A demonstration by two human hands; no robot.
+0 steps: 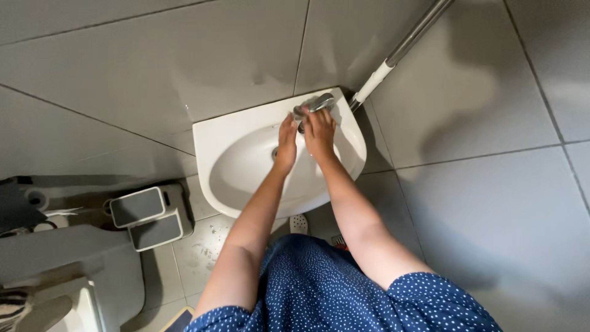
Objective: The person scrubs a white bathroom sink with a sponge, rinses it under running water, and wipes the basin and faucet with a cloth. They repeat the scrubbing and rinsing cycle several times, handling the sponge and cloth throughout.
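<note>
Here, faucet (314, 103) at right hand (319, 132) fingers (310, 114), left hand (286, 144) beside

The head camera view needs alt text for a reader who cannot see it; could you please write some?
Seen from above, a person's left hand and right hand reach over a small white wall-mounted washbasin, the right hand by the chrome tap. A metal pole with a white end leans on the grey tiled wall, and a grey step bin stands on the floor to the left.
</note>
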